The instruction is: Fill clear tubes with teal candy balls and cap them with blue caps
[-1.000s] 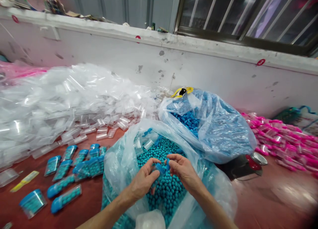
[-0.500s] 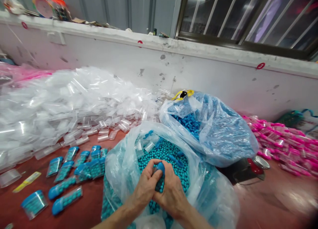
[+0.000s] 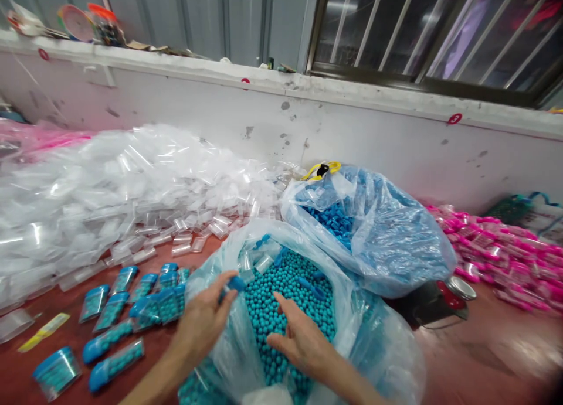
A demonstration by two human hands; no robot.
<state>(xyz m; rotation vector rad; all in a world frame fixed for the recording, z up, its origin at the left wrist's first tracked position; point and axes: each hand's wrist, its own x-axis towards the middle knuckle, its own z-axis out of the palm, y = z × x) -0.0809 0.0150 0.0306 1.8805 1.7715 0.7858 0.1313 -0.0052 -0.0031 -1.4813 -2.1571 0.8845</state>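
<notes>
Your left grip (image 3: pixel 206 312), nearer the vials (image 3: pixel 170 305) leftward, holds a blue cap (image 3: pixel 236 283); your right grip (image 3: pixel 304 338), parted, hovers over beads (image 3: pixel 287 275).

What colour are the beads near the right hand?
The beads are turquoise, seen best in the head view.

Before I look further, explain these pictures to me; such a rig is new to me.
No machine here: a person works with two bare hands, and every picture comes from one head-worn camera looking forward and down. The left hand grips a small blue item, partly hidden. The right hand, open over turquoise beads in an open plastic bag, seems to hold nothing. On the red surface, blue-capped containers of beads lie at left, before a heap of clear plastic pieces. Behind the bag sits a second bag with blue pieces; a pink pile lies at right.
</notes>
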